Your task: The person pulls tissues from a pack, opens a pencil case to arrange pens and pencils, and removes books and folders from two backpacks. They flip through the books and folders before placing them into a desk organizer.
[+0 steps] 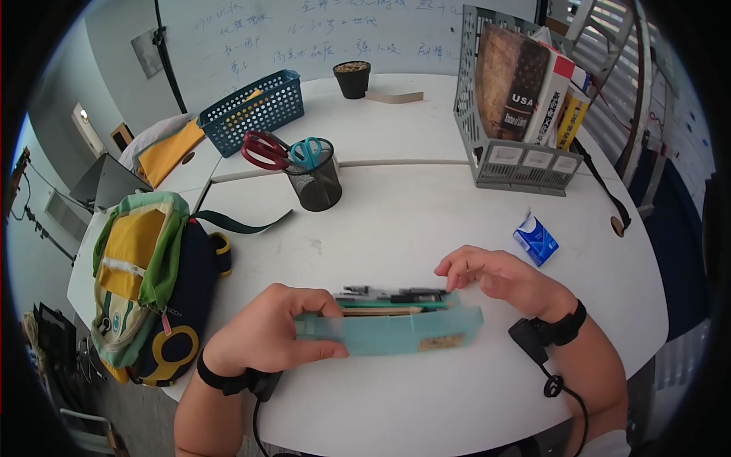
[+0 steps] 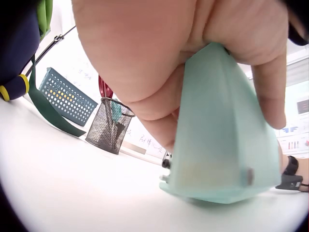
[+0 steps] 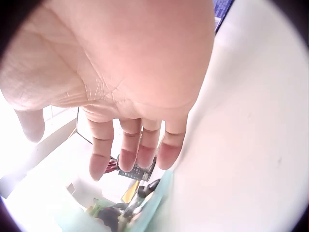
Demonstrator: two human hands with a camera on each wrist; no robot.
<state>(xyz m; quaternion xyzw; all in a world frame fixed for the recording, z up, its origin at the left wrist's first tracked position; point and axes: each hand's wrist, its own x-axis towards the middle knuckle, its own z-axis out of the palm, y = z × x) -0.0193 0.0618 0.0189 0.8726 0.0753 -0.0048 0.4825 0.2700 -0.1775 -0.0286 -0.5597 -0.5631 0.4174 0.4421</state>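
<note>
A translucent teal pencil box stands tipped up near the table's front, its wide side toward me. Pens and a wooden pencil show along its open top. My left hand grips the left end, thumb on the near side and fingers over the far side. In the left wrist view the box slants down from that hand, its lower edge close to the tabletop. At the other end my right hand hovers with loosely extended fingers, the fingertips right by the pens, holding nothing.
To the left lies a colourful backpack with a dark strap. Behind the box stand a mesh cup with scissors, a teal basket and a small plant pot. A blue tissue pack and a grey file holder are at right.
</note>
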